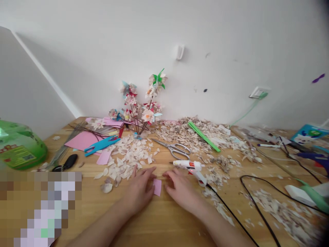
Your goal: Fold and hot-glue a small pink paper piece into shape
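A small pink paper piece (pixel 157 187) lies on the wooden table between my two hands. My left hand (pixel 138 188) rests at its left edge, fingers spread and thumb beside or touching the paper. Just right of the paper, my right hand (pixel 178 187) is curved with a gap between thumb and fingers, holding nothing. A white hot glue gun (pixel 189 165) lies beyond my right hand, with metal scissors (pixel 177 149) behind it. Pale dried petals (pixel 125 157) are scattered past my left fingertips.
Handmade flowers on stems (pixel 140 115) stand near the wall. A pink sheet (pixel 82 141), a blue strip (pixel 101 145) and a green bottle (pixel 22 145) sit left. Green strips (pixel 204 136) lie on more petals. Black cable (pixel 231 209) crosses the right side.
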Demonstrator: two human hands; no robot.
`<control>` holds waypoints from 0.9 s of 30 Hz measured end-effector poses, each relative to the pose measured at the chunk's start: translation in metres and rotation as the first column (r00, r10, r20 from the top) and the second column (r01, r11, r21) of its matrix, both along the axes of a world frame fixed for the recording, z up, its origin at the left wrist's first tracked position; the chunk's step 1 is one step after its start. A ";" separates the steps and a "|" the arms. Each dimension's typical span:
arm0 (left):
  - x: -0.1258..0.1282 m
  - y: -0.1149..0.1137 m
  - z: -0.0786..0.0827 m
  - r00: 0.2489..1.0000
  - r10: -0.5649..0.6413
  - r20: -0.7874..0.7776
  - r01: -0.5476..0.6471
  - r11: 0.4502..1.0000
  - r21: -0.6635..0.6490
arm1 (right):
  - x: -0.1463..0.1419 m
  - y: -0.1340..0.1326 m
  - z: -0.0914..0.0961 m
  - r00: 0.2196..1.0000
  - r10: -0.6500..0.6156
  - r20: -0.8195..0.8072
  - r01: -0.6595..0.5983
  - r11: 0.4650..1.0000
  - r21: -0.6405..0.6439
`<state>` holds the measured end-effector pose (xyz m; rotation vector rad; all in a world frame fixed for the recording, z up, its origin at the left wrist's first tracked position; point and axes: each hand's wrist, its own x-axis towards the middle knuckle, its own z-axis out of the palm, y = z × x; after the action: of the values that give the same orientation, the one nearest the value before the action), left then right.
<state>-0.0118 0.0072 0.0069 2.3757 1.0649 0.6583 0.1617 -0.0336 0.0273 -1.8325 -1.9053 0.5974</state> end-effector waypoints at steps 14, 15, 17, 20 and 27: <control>0.000 0.008 0.001 0.947 0.195 0.255 -0.160 0.976 -0.149 | 0.003 0.020 -0.010 0.874 0.003 -0.487 -0.038 0.997 -0.063; 0.000 0.008 0.003 0.928 0.227 0.296 -0.176 0.966 -0.187 | 0.003 0.021 -0.009 0.854 0.001 -0.520 -0.035 0.998 -0.055; 0.000 0.008 0.007 0.898 0.268 0.350 -0.186 0.950 -0.249 | 0.002 0.021 -0.009 0.818 0.006 -0.575 -0.032 0.999 -0.035; 0.000 0.006 0.010 0.890 0.273 0.365 -0.172 0.942 -0.288 | 0.001 0.021 -0.010 0.777 0.017 -0.629 -0.025 1.000 -0.004; 0.002 0.004 0.011 0.877 0.292 0.381 -0.152 0.922 -0.356 | 0.000 0.018 -0.013 0.680 0.044 -0.731 -0.005 0.998 0.056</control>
<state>-0.0096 0.0111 0.0175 1.7374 1.1521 0.9599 0.1622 -0.0151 0.0139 -1.2292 -1.3591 1.0892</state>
